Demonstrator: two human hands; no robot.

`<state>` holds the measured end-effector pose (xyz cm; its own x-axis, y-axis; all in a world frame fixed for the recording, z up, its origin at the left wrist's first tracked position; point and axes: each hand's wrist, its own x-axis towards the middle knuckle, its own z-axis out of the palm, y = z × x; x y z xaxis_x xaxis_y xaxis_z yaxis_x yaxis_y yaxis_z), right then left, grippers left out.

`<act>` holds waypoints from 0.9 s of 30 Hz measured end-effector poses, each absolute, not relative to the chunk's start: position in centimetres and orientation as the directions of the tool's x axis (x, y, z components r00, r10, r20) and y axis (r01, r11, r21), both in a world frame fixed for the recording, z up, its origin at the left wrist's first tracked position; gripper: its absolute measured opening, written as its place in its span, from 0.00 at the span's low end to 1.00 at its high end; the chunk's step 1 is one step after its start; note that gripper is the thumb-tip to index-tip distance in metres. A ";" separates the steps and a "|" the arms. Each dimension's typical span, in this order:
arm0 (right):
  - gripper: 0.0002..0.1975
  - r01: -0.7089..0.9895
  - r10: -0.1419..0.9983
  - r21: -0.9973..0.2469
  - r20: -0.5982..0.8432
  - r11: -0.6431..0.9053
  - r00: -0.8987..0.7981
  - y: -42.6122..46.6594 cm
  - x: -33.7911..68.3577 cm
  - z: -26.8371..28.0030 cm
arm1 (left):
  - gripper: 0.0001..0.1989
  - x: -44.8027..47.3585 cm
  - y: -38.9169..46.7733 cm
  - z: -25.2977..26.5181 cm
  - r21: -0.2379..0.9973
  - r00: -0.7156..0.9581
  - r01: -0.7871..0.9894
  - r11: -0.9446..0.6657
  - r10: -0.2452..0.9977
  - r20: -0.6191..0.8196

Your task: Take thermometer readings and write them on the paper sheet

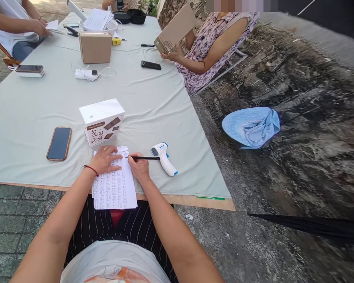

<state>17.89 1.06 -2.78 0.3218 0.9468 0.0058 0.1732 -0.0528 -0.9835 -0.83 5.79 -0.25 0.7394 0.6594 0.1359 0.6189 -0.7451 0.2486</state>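
Note:
Printed paper sheets (115,192) lie at the table's near edge, their lower part sticking out over it. My left hand (106,160) rests flat on them with its fingers spread. In my right hand (139,167) a black pen (146,158) is gripped, its tip at the upper right of the top sheet. Just beyond the paper stands a white box (102,122) with brown print. To the right of my right hand lies a white and blue infrared thermometer (164,158). A phone (59,144) in a brown case sits left of my left hand.
A pale cloth covers the table (153,106). Farther back are a cardboard box (95,48), a white power strip (87,74) with cables, and a black case (151,65). At the right, a person holds a carton (177,29); another sits far left. A blue hat (251,127) lies beyond the right edge.

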 end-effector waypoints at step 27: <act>0.09 0.206 0.948 -0.978 0.035 -0.033 0.317 1.1 17.9 -3.0 | 0.22 -0.8 5.7 0.0 0.260 0.738 0.622 -0.738 0.664 0.118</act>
